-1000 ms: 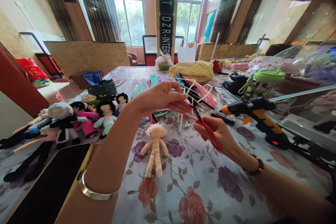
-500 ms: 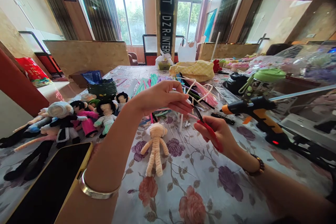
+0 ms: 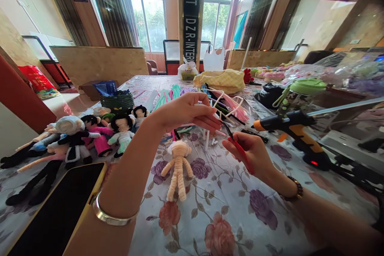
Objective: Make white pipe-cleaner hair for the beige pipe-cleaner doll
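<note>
My left hand (image 3: 192, 114) reaches across the table with its fingers pinched together. A bit of white fuzzy stem, apparently a pipe cleaner, shows between the fingertips, mostly hidden by them. Red-handled scissors (image 3: 241, 152) are gripped in my right hand (image 3: 253, 154), their dark blades pointing up and left to the left fingertips. Below the hands, a small cream doll (image 3: 178, 170) wrapped in fuzzy stem lies face up on the flowered tablecloth (image 3: 222, 196). Little white cut pieces (image 3: 214, 142) lie near the scissors.
Bundles of coloured pipe cleaners (image 3: 171, 95) lie behind my hands. Finished dolls (image 3: 121, 128) and a phone (image 3: 57, 208) are at left. On the right stands a glue gun (image 3: 295, 128) with a red light on, near a green-lidded jar (image 3: 306, 90). A yellow checked pouch (image 3: 223, 81) sits farther back.
The red scissor handles have come closer together in my right hand. My left hand stays almost in place, and the doll lies as before.
</note>
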